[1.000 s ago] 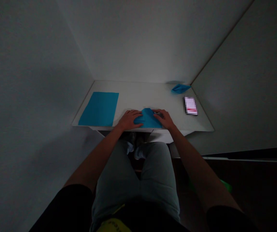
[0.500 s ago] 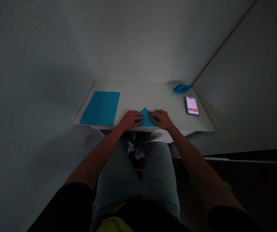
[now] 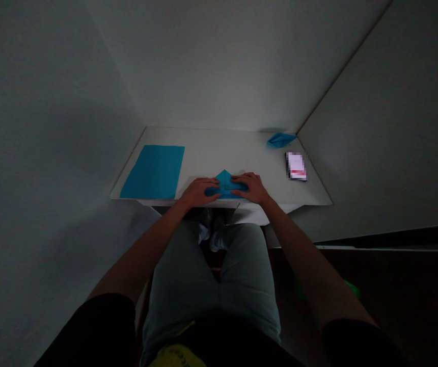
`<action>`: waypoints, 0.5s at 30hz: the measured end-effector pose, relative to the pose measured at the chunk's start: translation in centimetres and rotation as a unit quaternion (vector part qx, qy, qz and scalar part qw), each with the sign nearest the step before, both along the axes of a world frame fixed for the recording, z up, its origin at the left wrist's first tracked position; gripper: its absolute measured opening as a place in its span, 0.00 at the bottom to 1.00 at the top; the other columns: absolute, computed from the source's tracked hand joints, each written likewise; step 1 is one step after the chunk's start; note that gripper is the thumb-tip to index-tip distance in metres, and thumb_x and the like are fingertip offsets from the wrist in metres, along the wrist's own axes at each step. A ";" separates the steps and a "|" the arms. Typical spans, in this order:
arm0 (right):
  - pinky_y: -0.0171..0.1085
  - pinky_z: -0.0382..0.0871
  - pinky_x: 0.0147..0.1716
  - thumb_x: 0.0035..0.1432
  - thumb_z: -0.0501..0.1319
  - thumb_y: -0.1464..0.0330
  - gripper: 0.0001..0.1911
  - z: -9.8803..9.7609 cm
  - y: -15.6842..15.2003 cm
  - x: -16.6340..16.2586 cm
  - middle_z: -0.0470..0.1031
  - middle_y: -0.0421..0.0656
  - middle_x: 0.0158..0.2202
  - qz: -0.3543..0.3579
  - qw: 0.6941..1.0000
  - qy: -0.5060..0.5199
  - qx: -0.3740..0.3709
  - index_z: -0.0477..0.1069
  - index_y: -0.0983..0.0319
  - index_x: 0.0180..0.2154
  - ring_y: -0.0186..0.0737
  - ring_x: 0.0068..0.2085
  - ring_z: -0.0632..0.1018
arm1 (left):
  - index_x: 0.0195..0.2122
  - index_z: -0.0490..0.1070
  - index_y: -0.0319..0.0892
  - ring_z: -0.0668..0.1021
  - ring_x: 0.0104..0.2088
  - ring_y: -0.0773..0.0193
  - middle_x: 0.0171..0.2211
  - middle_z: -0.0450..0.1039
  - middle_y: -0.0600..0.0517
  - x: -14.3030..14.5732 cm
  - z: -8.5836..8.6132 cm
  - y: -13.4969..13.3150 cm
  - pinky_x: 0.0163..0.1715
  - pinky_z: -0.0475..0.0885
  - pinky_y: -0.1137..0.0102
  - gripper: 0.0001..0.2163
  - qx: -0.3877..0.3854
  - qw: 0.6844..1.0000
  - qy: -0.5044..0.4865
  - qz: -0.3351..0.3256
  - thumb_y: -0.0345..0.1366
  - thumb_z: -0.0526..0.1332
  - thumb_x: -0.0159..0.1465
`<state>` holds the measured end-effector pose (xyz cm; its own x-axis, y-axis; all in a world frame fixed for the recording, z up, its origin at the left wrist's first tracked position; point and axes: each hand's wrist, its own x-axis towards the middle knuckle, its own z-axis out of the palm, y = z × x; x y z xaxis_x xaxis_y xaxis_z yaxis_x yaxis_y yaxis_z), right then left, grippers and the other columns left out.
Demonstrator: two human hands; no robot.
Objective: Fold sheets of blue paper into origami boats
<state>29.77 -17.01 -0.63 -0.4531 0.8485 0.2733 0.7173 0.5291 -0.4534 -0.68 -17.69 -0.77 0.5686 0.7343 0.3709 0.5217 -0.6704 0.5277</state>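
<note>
A folded piece of blue paper (image 3: 224,181) lies at the front edge of the white table, its peak pointing away from me. Along its lower side runs a crosswise fold line. My left hand (image 3: 200,191) holds the paper's left side, fingers on top and thumb near the lower edge. On the right side, my right hand (image 3: 253,187) grips it the same way, with fingers bent over the sheet and thumb low. Both palms hide the paper's outer corners.
A flat blue sheet (image 3: 154,172) lies on the left of the white table (image 3: 219,145). At the back right sits a folded blue paper boat (image 3: 281,140), with a phone (image 3: 296,166) in front of it. Walls enclose the table's back and sides.
The paper's lower part now shows a crosswise fold that was not visible before. My hands have spread slightly apart along it. The whole view has shifted a little.
</note>
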 end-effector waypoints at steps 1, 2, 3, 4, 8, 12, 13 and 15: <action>0.63 0.66 0.63 0.63 0.71 0.41 0.29 0.0 0.0 0.0 0.82 0.42 0.65 0.004 1.000 0.003 -0.002 0.84 0.47 0.58 0.63 0.63 0.77 | 0.51 0.85 0.48 0.83 0.64 0.51 0.59 0.84 0.47 0.0 0.3 -0.2 0.69 0.74 0.50 0.13 -0.002 1.000 0.006 0.005 0.45 0.70 0.69; 0.63 0.67 0.63 0.61 0.72 0.40 0.30 0.0 0.0 0.0 0.82 0.42 0.65 0.007 1.000 0.006 -0.003 0.83 0.47 0.58 0.64 0.63 0.77 | 0.52 0.84 0.48 0.82 0.64 0.51 0.59 0.85 0.47 0.1 0.6 -0.4 0.70 0.74 0.50 0.13 -0.008 1.000 0.013 0.011 0.44 0.69 0.69; 0.63 0.67 0.64 0.60 0.73 0.40 0.31 0.0 0.0 0.1 0.82 0.42 0.65 0.009 1.000 0.011 -0.005 0.83 0.47 0.59 0.64 0.64 0.77 | 0.53 0.84 0.48 0.82 0.64 0.51 0.59 0.85 0.47 0.1 0.8 -0.6 0.70 0.73 0.49 0.13 -0.015 0.999 0.020 0.020 0.42 0.68 0.69; 0.63 0.67 0.64 0.59 0.73 0.39 0.33 0.0 0.1 0.1 0.82 0.42 0.64 0.009 1.000 0.019 -0.006 0.83 0.47 0.59 0.64 0.64 0.77 | 0.54 0.83 0.48 0.82 0.64 0.50 0.59 0.84 0.47 0.1 1.0 -0.7 0.70 0.73 0.49 0.14 -0.024 0.999 0.024 0.032 0.41 0.68 0.68; 0.59 0.70 0.64 0.61 0.72 0.40 0.31 -0.1 0.4 0.4 0.86 0.44 0.59 -0.002 0.998 0.067 -0.013 0.83 0.49 0.58 0.59 0.60 0.81 | 0.58 0.80 0.47 0.83 0.62 0.47 0.62 0.82 0.46 0.0 1.2 -0.8 0.67 0.76 0.51 0.18 -0.067 0.993 0.010 0.092 0.37 0.67 0.67; 0.53 0.72 0.63 0.66 0.68 0.43 0.24 -0.1 0.6 0.6 0.88 0.43 0.54 0.008 0.993 0.113 -0.015 0.86 0.51 0.51 0.54 0.56 0.85 | 0.54 0.80 0.46 0.86 0.55 0.51 0.53 0.86 0.47 -0.2 1.2 -0.3 0.62 0.79 0.56 0.13 -0.104 0.984 -0.054 0.132 0.40 0.64 0.71; 0.53 0.72 0.63 0.66 0.68 0.43 0.24 0.0 0.6 0.6 0.88 0.43 0.54 0.010 0.993 0.114 -0.015 0.86 0.51 0.51 0.53 0.56 0.85 | 0.54 0.79 0.45 0.86 0.54 0.52 0.52 0.86 0.47 -0.2 1.2 -0.2 0.62 0.80 0.57 0.13 -0.110 0.982 -0.072 0.138 0.40 0.64 0.71; 0.55 0.72 0.63 0.64 0.70 0.42 0.25 0.2 0.4 0.4 0.88 0.42 0.54 0.012 0.995 0.101 -0.013 0.86 0.50 0.51 0.55 0.57 0.85 | 0.54 0.78 0.45 0.86 0.55 0.53 0.52 0.86 0.47 -0.1 1.2 0.0 0.61 0.79 0.58 0.13 -0.118 0.977 -0.097 0.148 0.40 0.65 0.71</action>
<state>30.20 -16.63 -0.44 -0.4115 0.8463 0.3382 0.5977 0.5308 -0.6008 -0.82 -17.71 0.47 0.2537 0.9342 0.2510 0.5489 -0.3527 0.7579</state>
